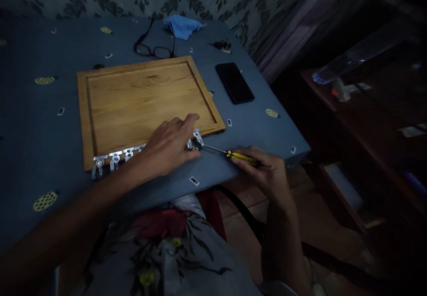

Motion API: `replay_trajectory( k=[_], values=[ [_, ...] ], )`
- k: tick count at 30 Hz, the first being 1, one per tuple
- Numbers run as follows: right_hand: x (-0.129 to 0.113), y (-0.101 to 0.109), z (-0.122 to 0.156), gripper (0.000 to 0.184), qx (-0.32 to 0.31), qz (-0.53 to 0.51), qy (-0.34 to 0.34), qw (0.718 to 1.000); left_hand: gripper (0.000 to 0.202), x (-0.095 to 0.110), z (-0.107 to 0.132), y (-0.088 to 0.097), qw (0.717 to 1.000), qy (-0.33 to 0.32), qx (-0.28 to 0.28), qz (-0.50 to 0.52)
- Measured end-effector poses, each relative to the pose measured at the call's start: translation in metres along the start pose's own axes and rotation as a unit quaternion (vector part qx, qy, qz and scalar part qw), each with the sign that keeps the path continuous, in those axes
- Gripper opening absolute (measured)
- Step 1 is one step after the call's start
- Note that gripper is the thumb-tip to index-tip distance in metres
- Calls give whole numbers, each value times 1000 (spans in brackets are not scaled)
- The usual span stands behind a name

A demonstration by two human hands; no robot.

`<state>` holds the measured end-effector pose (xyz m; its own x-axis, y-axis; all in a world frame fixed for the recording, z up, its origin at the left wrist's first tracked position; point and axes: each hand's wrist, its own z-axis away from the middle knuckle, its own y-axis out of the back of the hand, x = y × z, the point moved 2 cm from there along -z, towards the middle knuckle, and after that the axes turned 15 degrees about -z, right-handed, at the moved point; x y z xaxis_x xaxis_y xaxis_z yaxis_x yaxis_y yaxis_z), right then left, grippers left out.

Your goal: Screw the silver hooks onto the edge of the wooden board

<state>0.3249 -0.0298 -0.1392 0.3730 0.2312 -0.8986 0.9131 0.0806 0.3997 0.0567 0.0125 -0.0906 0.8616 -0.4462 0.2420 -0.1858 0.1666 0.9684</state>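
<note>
A framed wooden board (143,104) lies on the cloth-covered table. Along its near edge runs a silvery metal hook rail (129,152) with several hooks hanging off that side. My left hand (170,147) holds the rail near its right end, fingers over the board's edge and thumb on the near side; the palm covers the middle of the rail. In my right hand (267,167) is a screwdriver (242,157) with a yellow and black handle, gripped closed. Its thin shaft points left, and the tip meets the last hook at the rail's right end.
Right of the board lies a black phone (234,82). Behind it are eyeglasses (155,52), a blue cloth (183,26) and a small dark object (222,44). The table's near edge is close to my body. A dark reddish surface with a clear bottle (353,62) stands at the right.
</note>
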Motion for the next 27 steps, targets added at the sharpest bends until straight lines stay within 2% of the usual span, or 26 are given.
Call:
replay_trajectory(
  k=[2,5,14,21,27],
  values=[
    [-1,-1,0,20,-2,-3,5,1000,70,-6,1,4,999,-16,-21,37],
    [-3,-1,-1,22,-1,-7,11,1000,67,-10,2,7,998,-23,-24,60],
    [-3,-2,-1,20,2,-16,10,1000,62,-11,1,1,998,-13,-6,66],
    [-2,2,0,20,4,-16,4,1000,63,-10,2,3,998,-11,-13,60],
    [5,14,3,16,45,19,7,999,66,-8,2,3,999,-15,-26,41]
  ],
)
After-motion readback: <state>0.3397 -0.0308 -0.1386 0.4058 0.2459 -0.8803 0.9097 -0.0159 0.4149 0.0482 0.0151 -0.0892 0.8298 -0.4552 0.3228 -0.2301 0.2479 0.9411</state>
